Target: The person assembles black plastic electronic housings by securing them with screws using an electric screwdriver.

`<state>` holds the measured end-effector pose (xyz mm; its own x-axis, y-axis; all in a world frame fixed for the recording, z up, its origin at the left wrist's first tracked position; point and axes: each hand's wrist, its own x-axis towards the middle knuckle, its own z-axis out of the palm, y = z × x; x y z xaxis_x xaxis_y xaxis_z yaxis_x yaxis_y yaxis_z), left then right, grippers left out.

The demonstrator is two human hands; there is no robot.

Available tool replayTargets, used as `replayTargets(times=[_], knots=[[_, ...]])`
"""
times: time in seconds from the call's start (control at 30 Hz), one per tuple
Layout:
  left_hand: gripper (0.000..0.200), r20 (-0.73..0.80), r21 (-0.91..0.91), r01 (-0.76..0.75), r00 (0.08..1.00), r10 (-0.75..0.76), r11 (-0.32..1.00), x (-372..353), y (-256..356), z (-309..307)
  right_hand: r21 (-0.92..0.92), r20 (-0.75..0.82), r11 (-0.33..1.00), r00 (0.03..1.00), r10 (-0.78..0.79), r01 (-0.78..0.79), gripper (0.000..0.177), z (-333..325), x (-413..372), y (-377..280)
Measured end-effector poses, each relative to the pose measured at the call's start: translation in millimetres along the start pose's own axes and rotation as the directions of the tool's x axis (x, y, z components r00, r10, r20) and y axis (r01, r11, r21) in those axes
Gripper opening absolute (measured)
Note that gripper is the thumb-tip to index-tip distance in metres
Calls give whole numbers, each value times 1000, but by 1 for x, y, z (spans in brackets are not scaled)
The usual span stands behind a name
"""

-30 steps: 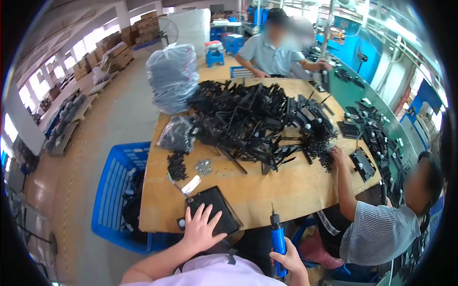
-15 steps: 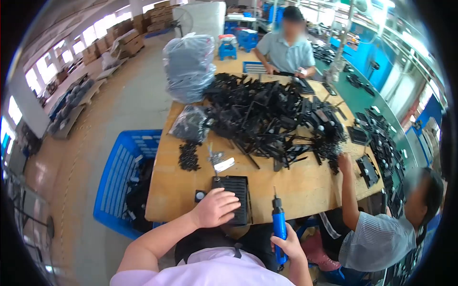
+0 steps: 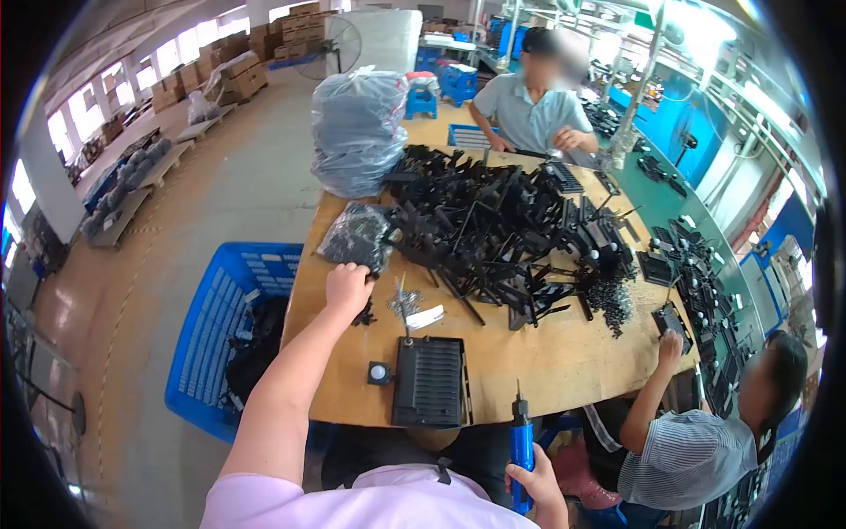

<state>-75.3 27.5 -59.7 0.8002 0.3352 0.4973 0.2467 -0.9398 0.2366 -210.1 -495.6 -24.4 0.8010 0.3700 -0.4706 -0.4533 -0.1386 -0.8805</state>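
while the right hand is wrapped round the barrel of a blue plastic electric screwdriver, bit pointing up at the near edge of the wooden worktop, a black ribbed rectangular housing lies flat just ahead. farther out the left hand is curled shut, knuckles up, over a scatter of small black fasteners; whether it pinches one is hidden. these look light, hard and apt to roll, so best pinched at the fingertips. beyond lie a clear plastic bag of dark parts and a heap of black brackets.
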Motion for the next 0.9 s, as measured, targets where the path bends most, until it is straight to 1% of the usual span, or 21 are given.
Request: replayTargets(times=[0.03, 0.1, 0.13, 0.2, 0.3, 0.4, 0.5, 0.53, 0.63, 0.7, 0.73, 0.77, 0.8, 0.83, 0.87, 0.9], knots=[[15, -4, 52, -41, 999, 41, 998, 0, 2, 4, -13, 15, 1000, 1000, -2, 2, 55, 0, -1, 0], [13, 49, 153, -59, 997, 52, 986, 1, -7, 24, -40, 28, 999, 999, 27, -26, 60, -1, -4, -1], [13, 60, 156, -55, 997, 46, 986, 2, -6, 27, -33, 50, 999, 998, 26, -24, 65, -2, -4, 3], [11, 92, 174, -31, 996, 15, 984, 1, -7, 30, -31, 41, 999, 998, 44, -43, 65, -4, -5, 7], [10, 71, 186, -69, 996, 56, 980, 2, -6, 30, -26, 44, 999, 998, 48, -47, 65, -4, -7, 8], [8, 118, 168, -81, 991, 62, 982, 3, -4, 23, -23, 38, 999, 998, 46, -45, 65, -4, -7, 8], [7, 89, 189, -127, 990, 112, 974, 3, 6, 11, -10, 27, 999, 998, 50, -50, 68, -5, -9, 7], [5, 83, 211, -142, 988, 128, 967, 3, 3, 17, -4, 25, 998, 998, 57, -57, 69, -5, -10, 7], [4, 79, 262, -180, 983, 164, 948, -2, -11, 40, -70, 19, 994, 997, 81, -80, 70, -3, -12, 1], [5, 66, 278, -189, 982, 177, 942, 1, -5, 33, -48, 32, 997, 998, 58, -57, 69, -3, -11, 7], [4, 30, 218, -210, 978, 209, 953, 1, -4, 27, -46, 39, 997, 998, 57, -55, 67, -3, -12, 8], [3, -5, 109, -121, 993, 122, 987, 1, -1, 20, -46, 44, 998, 998, 48, -46, 66, -4, -12, 8], [2, -35, -8, -34, 999, 34, 999, 2, 3, 15, 10, 60, 1000, 998, 1, -2, 65, -5, -11, 12], [2, -61, -132, 46, 997, -55, 990, 4, 8, 9, 0, 58, 1000, 998, 11, -12, 67, -7, -11, 13], [2, -79, -325, 196, 969, -233, 925, 3, 16, -4, 53, 29, 997, 998, -62, 60, 67, -7, -8, 25], [5, -50, -517, 319, 916, -399, 795, -1, 27, -15, 100, -7, 986, 991, -131, 131, 67, -7, -5, 38]])
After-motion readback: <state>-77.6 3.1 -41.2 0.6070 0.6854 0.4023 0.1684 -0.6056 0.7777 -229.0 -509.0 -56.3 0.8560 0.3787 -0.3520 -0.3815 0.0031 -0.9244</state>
